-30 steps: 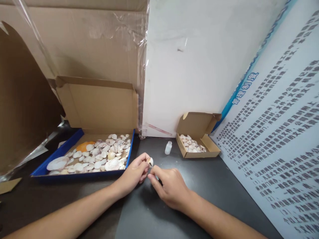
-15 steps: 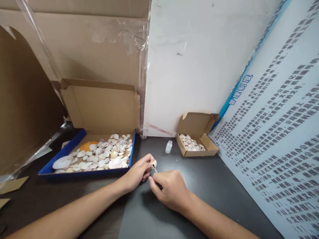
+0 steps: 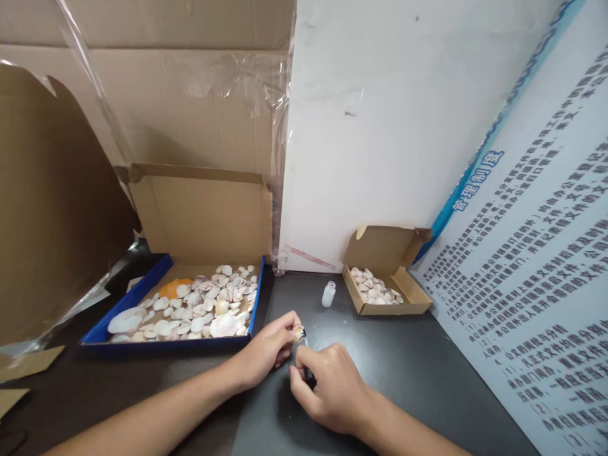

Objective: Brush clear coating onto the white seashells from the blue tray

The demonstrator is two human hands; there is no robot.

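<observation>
Between the thumb and fingers of my left hand [image 3: 270, 347] is a small pale shell [image 3: 298, 332], held above the dark table. Close on its right, my right hand [image 3: 330, 386] is closed around a thin tool [image 3: 304, 342] with a dark tip and a clear shaft, its tip at the shell's edge. Most of the tool is hidden by my fingers. Beyond the hands a small translucent bottle [image 3: 328, 294] stands without a cap, with whitish contents.
A blue-sided box [image 3: 166, 345] full of shells, lid raised, lies at the left. A smaller cardboard box [image 3: 394, 310] with shells stands at the right, beside a printed panel [image 3: 536, 253]. Cardboard scraps [image 3: 35, 365] lie at the far left.
The camera view has shifted, so the scene sits lower and further right. The tool's dark tip now shows at the shell's right edge, and my right hand is slightly farther from the left.
</observation>
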